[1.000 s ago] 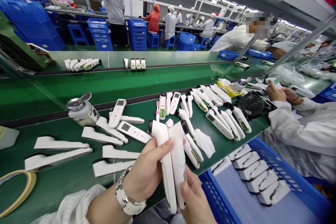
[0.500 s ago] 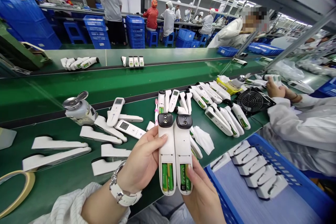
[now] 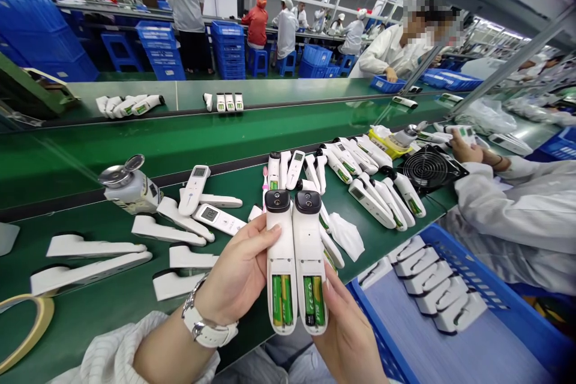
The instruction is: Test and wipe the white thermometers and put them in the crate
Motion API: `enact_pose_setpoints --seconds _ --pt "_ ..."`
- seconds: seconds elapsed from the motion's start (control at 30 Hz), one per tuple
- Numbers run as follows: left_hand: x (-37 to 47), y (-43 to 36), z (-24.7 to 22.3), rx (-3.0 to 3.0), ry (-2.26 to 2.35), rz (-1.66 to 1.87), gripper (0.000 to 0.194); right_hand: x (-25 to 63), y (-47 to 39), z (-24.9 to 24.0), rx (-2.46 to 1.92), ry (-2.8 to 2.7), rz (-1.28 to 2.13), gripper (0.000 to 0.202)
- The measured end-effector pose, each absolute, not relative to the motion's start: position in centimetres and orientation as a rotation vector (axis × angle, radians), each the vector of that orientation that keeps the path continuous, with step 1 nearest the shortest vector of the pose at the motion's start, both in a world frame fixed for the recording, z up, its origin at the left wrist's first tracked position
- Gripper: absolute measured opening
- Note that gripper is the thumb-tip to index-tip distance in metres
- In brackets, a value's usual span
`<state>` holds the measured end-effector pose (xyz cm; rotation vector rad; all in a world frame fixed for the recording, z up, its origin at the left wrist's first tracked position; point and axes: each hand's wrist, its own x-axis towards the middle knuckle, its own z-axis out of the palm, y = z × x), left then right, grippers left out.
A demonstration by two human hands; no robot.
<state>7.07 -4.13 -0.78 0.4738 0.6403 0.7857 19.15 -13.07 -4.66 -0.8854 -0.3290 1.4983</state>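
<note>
Two handheld infrared thermometers (image 3: 281, 246) are side by side at the lower centre of the frame, sensor windows and uncovered battery bays facing you. The step in hand looks like a side-by-side check of the pair. With green batteries (image 3: 282, 300) exposed in both bays, your next move would seem to call for a steady grip and no sharp tipping.

Your left hand (image 3: 243, 261) is closed around the left-hand unit, thumb pressed on its casing below the sensor head, other fingers mostly hidden behind. Your right hand (image 3: 348, 327) holds the other unit low, thumb along its outer edge beside the bay; you can't tell how its hidden fingers sit.
</note>
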Motion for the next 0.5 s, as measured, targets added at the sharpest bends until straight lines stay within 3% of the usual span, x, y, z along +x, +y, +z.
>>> enact_pose_setpoints --seconds 0.5 --pt "7.13 -4.52 -0.67 0.619 0.573 0.777 0.033 19.55 -12.43 -5.07 -0.951 -0.450 1.448 0.039"
